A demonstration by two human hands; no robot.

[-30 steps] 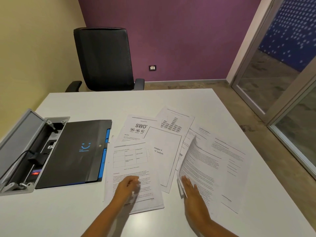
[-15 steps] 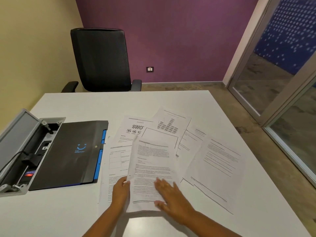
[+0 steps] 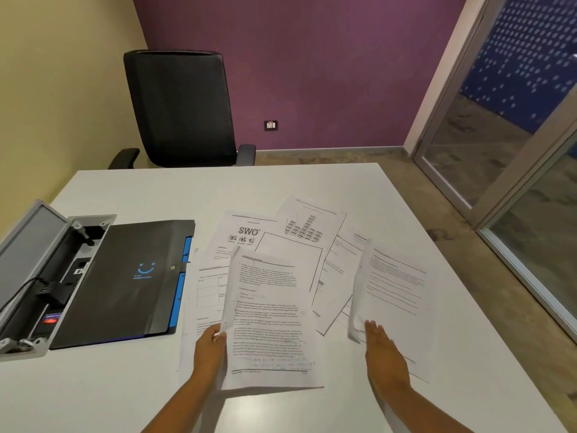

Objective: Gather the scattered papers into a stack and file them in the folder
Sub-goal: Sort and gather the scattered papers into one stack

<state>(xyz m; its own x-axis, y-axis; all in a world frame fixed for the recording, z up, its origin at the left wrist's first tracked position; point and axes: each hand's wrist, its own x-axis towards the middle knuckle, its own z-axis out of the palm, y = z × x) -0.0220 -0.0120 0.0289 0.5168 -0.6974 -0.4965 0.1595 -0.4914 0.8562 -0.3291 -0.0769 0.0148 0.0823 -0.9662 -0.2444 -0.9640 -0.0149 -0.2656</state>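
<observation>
We see the left hand (image 3: 209, 350) gripping the left edge of a text-filled sheet (image 3: 268, 320), fingers curled round that edge with the thumb on top near the sheet's lower half. This sheet lies on top of the other scattered papers (image 3: 299, 245), its left edge lifted slightly off them. The right hand (image 3: 385, 357) has its fingers straight and close together, fingertips (image 3: 371, 326) touching the lower left edge of a second printed sheet (image 3: 390, 289), whose left side curls up off the white table (image 3: 218, 189). We cannot tell whether the thumb is tucked under that raised edge.

The remaining papers fan out between and behind the two hands: one headed "SWO" (image 3: 246, 232), one with a small chart (image 3: 307, 228), one with a table (image 3: 209, 289) just beside the left hand. The black folder (image 3: 125, 282) with a blue smiley mark lies closed to the left of the papers, its blue tabs nearly touching them. A grey open cable box (image 3: 37, 276) sits left of the folder. A black office chair (image 3: 181, 107) stands behind the table.
</observation>
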